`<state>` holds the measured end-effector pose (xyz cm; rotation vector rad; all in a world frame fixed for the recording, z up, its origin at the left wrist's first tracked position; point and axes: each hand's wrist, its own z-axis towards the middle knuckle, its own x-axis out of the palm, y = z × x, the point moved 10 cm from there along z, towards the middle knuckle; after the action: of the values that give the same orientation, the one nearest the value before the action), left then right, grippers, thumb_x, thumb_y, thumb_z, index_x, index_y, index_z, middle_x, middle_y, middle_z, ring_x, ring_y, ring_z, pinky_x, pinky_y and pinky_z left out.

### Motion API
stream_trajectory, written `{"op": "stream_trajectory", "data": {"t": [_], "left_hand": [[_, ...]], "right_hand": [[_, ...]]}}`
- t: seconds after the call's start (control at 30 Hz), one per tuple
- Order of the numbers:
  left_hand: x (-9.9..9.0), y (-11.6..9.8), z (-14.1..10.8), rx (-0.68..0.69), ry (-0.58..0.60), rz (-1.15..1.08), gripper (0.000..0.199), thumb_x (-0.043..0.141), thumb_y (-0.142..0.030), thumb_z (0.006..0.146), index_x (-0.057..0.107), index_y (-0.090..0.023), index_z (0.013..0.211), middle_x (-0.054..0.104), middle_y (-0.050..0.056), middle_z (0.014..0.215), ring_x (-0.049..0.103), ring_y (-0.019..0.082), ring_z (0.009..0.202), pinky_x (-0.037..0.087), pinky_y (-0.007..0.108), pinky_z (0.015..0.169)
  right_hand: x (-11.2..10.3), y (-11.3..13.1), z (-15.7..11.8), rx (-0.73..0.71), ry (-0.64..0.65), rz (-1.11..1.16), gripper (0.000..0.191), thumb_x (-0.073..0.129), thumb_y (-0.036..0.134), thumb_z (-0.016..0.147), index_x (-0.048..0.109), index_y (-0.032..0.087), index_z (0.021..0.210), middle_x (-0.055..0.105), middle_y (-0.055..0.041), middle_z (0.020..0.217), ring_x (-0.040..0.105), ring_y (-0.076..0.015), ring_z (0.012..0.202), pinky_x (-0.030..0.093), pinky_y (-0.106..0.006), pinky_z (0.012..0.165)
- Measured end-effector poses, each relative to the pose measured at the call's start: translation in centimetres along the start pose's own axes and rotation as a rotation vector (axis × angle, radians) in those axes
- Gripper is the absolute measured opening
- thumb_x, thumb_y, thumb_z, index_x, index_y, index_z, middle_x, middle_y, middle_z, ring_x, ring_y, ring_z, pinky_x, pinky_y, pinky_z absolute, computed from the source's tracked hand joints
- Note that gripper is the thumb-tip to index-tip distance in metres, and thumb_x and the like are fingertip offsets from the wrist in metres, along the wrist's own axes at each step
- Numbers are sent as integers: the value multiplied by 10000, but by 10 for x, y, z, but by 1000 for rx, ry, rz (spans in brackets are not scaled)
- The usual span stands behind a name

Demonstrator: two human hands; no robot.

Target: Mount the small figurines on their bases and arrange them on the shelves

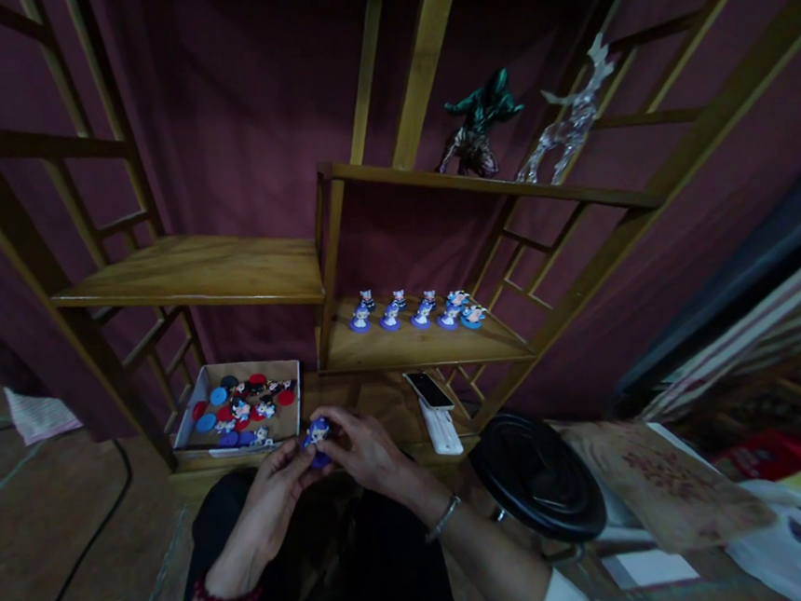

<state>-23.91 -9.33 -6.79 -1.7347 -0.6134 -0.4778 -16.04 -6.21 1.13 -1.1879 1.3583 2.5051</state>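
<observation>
A small purple-haired figurine (318,431) on a round purple base is held between both hands, just in front of the lowest shelf. My left hand (280,489) grips it low from the left, around the base. From the right, my right hand (364,449) has its thumb and fingers closed on the figurine's body. Left of the hands, a shallow cardboard box (298,384) contains several loose figurines and round bases in red, blue, purple and black. Above, several similar figurines (391,315) stand upright in two rows on the middle shelf (411,351).
A phone (431,390) rests on a white object (443,430) on the lowest shelf. A dark green statue (481,125) and a clear deer figure (571,122) stand on the upper shelf. At the right are a black round stool (538,475) and plastic bags (792,537).
</observation>
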Motion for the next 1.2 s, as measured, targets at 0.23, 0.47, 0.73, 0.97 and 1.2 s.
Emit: {"op": "stream_trajectory", "data": {"t": [0.23, 0.47, 0.73, 0.97, 1.2], "left_hand": [[7, -2, 5, 4, -8, 2, 210, 750, -239, 593, 685, -135, 763, 654, 48, 860, 604, 177, 815, 506, 321, 775], [26, 0, 11, -9, 67, 90, 275, 734, -262, 614, 679, -143, 856, 650, 73, 953, 588, 221, 925, 489, 324, 803], [50, 4, 14, -3, 103, 188, 333, 737, -293, 596, 659, -159, 890, 645, 77, 1013, 580, 238, 960, 488, 326, 790], [71, 5, 16, 30, 42, 234, 472, 748, -316, 566, 623, -200, 1006, 659, 58, 984, 597, 236, 927, 502, 340, 766], [86, 23, 26, -20, 66, 258, 461, 758, -336, 552, 630, -176, 964, 663, 71, 974, 602, 244, 922, 504, 353, 779]], "right_hand": [[-13, 4, 0, 0, -18, 2, 303, 533, 202, 794, 514, 247, 1093, 615, -4, 982, 577, -138, 875, 446, -246, 795], [-31, 0, -7, -3, -60, 22, 330, 524, 225, 803, 504, 250, 1131, 606, -12, 1028, 571, -132, 917, 448, -240, 808], [-53, 3, -16, -23, -69, 24, 316, 518, 211, 805, 519, 243, 1119, 617, -8, 991, 574, -124, 902, 445, -226, 797], [-74, 0, -24, -35, -85, 18, 312, 498, 227, 824, 512, 231, 1136, 614, -21, 1036, 567, -130, 942, 435, -236, 827], [-91, -12, -33, -20, -94, 10, 320, 501, 254, 827, 514, 225, 1146, 615, -27, 1030, 567, -135, 938, 432, -247, 839]]}}
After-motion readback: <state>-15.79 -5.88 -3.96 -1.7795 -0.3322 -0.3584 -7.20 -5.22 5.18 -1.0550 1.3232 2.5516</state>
